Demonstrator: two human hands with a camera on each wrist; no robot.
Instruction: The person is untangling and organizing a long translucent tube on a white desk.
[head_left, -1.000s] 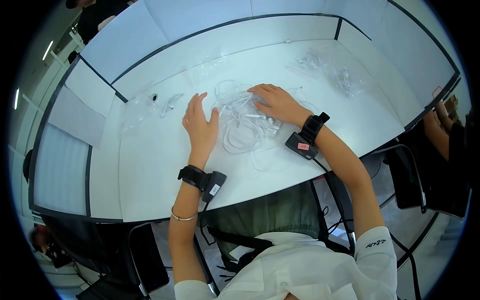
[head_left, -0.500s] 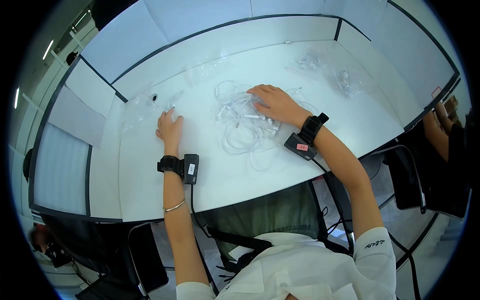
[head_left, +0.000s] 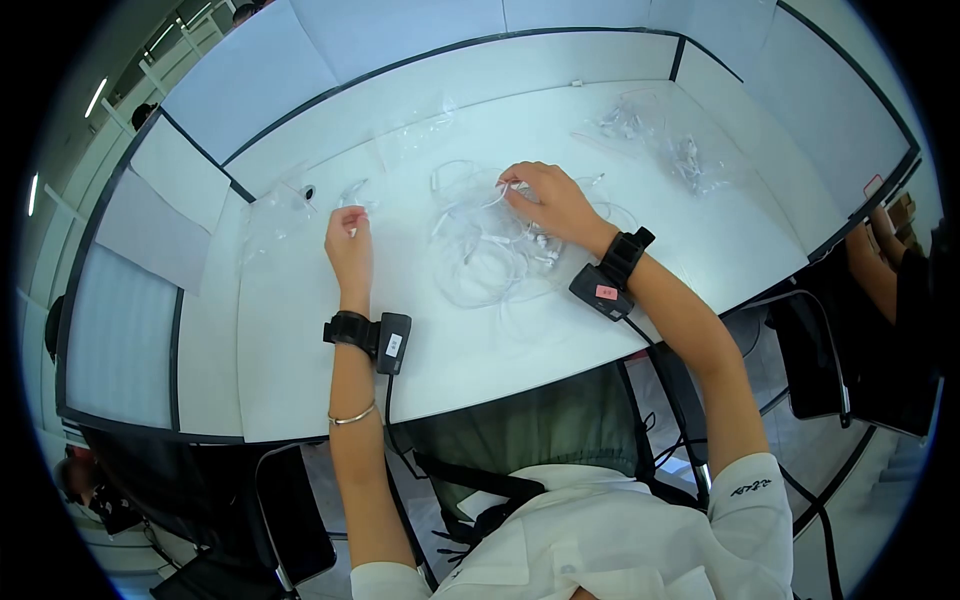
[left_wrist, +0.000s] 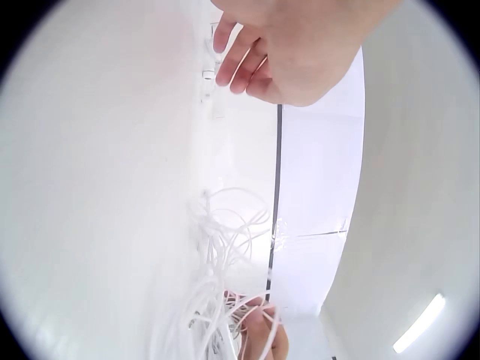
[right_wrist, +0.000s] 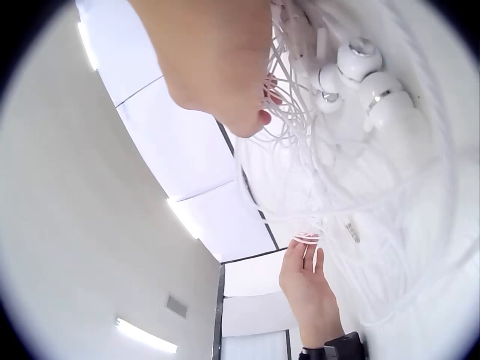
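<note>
A tangle of white earphone cables (head_left: 480,265) lies mid-table. My right hand (head_left: 555,205) grips some of its strands at the far side; in the left wrist view its fingers (left_wrist: 259,322) show among the loops. White earbuds (right_wrist: 360,60) lie beside that hand in the right wrist view. Left of the tangle, my left hand (head_left: 349,250) has its fingers bent at the near end of a small clear item (head_left: 353,192). In the left wrist view a small white piece (left_wrist: 208,75) is beside the fingertips of the left hand (left_wrist: 300,56); whether they pinch anything is unclear.
Clear bags with small white parts (head_left: 688,165) lie at the back right. Another clear bag (head_left: 275,222) and a small dark round object (head_left: 309,192) are on the left. Clear film (head_left: 410,140) is near the back. White panels (head_left: 450,65) border the table.
My left hand has moved left from beside the tangle to the small clear item, and its fingers have bent. My right fingers have lifted slightly, with cable strands at their tips.
</note>
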